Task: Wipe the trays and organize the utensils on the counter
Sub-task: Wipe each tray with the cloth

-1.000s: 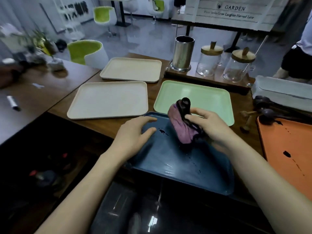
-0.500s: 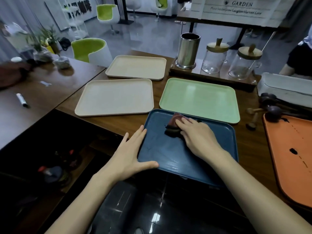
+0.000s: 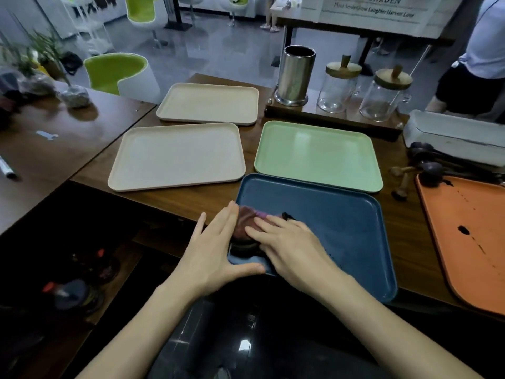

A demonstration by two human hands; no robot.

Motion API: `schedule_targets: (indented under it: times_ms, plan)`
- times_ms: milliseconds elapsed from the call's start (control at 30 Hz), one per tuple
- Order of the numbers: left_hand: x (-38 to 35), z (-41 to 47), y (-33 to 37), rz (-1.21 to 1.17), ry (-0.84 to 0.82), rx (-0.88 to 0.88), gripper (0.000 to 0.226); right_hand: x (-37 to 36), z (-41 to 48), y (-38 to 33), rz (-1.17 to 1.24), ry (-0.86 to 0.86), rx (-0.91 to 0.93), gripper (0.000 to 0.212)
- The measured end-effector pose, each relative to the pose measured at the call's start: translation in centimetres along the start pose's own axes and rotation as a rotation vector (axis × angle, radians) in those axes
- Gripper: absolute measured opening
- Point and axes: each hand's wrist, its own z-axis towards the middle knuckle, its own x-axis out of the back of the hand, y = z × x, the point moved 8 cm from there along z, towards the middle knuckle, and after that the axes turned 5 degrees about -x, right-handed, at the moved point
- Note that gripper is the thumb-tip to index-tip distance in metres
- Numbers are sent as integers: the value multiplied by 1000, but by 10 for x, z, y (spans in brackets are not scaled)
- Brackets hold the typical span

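A dark blue tray lies at the counter's near edge. A purple cloth sits on its near left corner. My right hand presses flat on the cloth with straight fingers. My left hand rests against the tray's left rim, fingers straight along the edge and thumb across the near corner. A green tray lies just behind the blue one. Two beige trays lie to the left. An orange tray with dark spots is at the right. Dark spoons and wooden utensils lie beside it.
A steel utensil cylinder and two glass jars with wooden lids stand on a wooden base at the back. A white container sits at the far right. A person stands behind it. A second table with plants is at the left.
My right hand lowered the cloth onto the blue tray and slid it toward the tray's near left corner. My left hand shifted from the tray's top to its left rim.
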Motion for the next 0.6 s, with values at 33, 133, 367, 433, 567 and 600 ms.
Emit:
schedule_targets:
  times_ms: [33, 133, 367, 433, 567, 600]
  plan:
    - [-2, 1, 0, 51, -30, -2, 136, 2, -3, 5, 9, 5, -9, 42]
    - [-4, 4, -1, 100, -67, 4, 137, 9, -9, 43, -8, -2, -105, 43]
    - [-3, 3, -2, 95, -79, -15, 145, 37, -38, 140, -80, 79, -497, 45]
    - [-3, 4, -1, 110, -75, -15, 146, 39, -41, 129, -127, 123, -512, 41]
    - [-5, 6, -2, 121, -79, -14, 148, 30, -35, 78, -200, 148, -400, 28]
    - [-5, 6, -2, 102, -78, -19, 147, 26, -29, 65, -208, 141, -358, 27]
